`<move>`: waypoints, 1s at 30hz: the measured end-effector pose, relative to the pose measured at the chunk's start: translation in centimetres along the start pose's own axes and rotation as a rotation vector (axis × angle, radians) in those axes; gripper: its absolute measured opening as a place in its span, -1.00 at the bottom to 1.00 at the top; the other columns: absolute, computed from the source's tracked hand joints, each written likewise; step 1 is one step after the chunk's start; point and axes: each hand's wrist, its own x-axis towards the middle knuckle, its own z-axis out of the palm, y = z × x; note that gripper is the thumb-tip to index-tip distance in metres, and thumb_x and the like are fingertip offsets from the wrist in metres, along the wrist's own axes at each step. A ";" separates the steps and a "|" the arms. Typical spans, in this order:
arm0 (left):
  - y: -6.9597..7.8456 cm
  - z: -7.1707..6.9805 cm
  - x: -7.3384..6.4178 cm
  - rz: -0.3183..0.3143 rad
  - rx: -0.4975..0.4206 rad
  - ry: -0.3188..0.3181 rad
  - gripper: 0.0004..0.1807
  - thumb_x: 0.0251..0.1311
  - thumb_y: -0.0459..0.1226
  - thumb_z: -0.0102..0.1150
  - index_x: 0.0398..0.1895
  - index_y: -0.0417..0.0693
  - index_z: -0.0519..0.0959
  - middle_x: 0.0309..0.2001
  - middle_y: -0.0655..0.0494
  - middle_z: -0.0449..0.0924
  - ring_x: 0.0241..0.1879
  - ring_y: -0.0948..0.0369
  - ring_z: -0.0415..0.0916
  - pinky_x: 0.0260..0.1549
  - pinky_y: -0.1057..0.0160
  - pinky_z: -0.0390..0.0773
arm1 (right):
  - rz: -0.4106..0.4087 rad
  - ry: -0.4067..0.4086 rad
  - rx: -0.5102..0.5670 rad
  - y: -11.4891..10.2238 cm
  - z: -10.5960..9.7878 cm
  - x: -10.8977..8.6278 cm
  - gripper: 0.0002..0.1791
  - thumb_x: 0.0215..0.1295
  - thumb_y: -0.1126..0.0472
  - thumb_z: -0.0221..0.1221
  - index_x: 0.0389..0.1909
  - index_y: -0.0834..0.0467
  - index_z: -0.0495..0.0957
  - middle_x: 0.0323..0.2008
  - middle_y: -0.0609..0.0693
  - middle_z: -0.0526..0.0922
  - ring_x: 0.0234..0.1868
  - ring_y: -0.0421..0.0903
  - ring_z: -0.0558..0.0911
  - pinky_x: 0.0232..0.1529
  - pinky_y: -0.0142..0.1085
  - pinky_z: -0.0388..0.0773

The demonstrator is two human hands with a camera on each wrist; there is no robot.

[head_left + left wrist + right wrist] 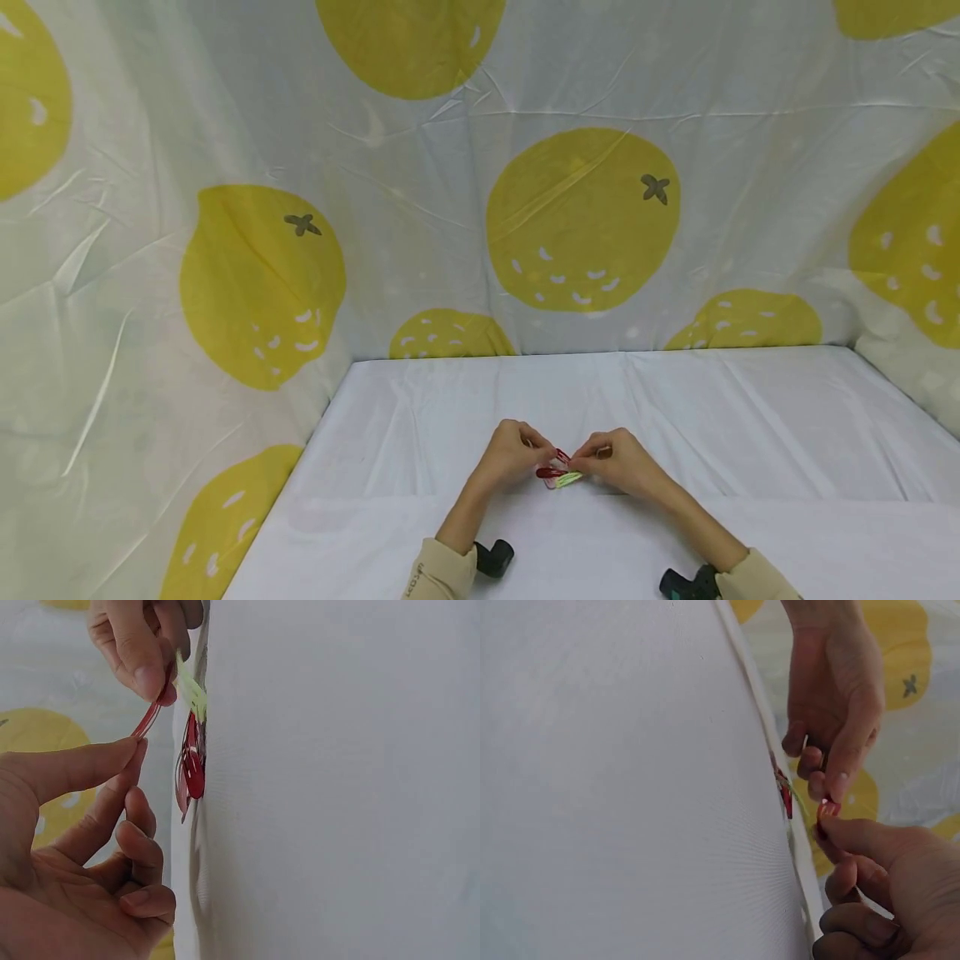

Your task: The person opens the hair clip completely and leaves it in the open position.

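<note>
A red snap hair clip point(562, 457) is stretched between both hands, held up off the table. My left hand point(516, 452) pinches one end between thumb and forefinger, its other fingers loosely curled in the left wrist view. At the opposite end, the thumb and fingertips of my right hand point(621, 460) pinch the same clip point(148, 718). Just below the hands, a small group of hair clips lies on the table: a dark red one point(196, 772), a yellow-green one point(568, 479) and a pinkish one point(551, 482), overlapping each other.
A white cloth point(420, 433) with creases covers the table. Behind and at the sides hangs a pale curtain point(420, 208) printed with yellow fruit. Black wrist devices point(495, 558) sit at both beige sleeves point(442, 571).
</note>
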 end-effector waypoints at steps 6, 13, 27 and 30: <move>-0.1 -0.1 0.2 0.006 -0.014 0.007 -0.89 0.09 -0.31 0.48 -0.41 -0.22 0.81 -0.40 0.11 0.68 -0.45 0.30 0.38 -0.52 0.39 0.33 | 0.100 0.061 0.006 0.1 0.0 0.3 -0.84 0.30 0.18 0.39 -0.32 0.22 0.78 -0.32 0.04 0.78 -0.42 -0.34 0.53 -0.41 -0.46 0.43; 0.0 -0.3 0.4 0.037 -0.057 0.050 -0.89 0.10 -0.32 0.49 -0.40 -0.22 0.81 -0.35 0.06 0.68 -0.42 0.26 0.35 -0.52 0.39 0.28 | 0.186 0.106 0.040 -0.3 0.0 0.5 -0.81 0.34 0.13 0.37 -0.31 0.21 0.78 -0.38 -0.01 0.69 -0.55 -0.33 0.33 -0.55 -0.45 0.23; 0.1 -1.0 0.8 0.277 -0.103 0.091 -0.80 0.10 -0.37 0.53 -0.19 -0.22 0.82 -0.30 -0.11 0.80 -0.47 0.35 0.33 -0.47 0.46 0.27 | 0.309 0.088 0.058 -2.1 -0.6 1.8 -0.76 0.43 0.10 0.26 -0.20 0.17 0.81 -0.14 -0.02 0.83 -0.01 -0.13 0.62 -0.06 -0.25 0.48; 0.1 -1.2 0.9 0.296 -0.126 0.105 -0.78 0.11 -0.38 0.52 -0.16 -0.24 0.81 -0.29 -0.12 0.81 -0.46 0.35 0.33 -0.47 0.47 0.27 | 0.340 0.083 0.096 -2.5 -0.7 2.2 -0.73 0.41 0.06 0.28 -0.16 0.17 0.81 -0.14 0.00 0.81 -0.26 -0.18 0.47 -0.38 -0.38 0.32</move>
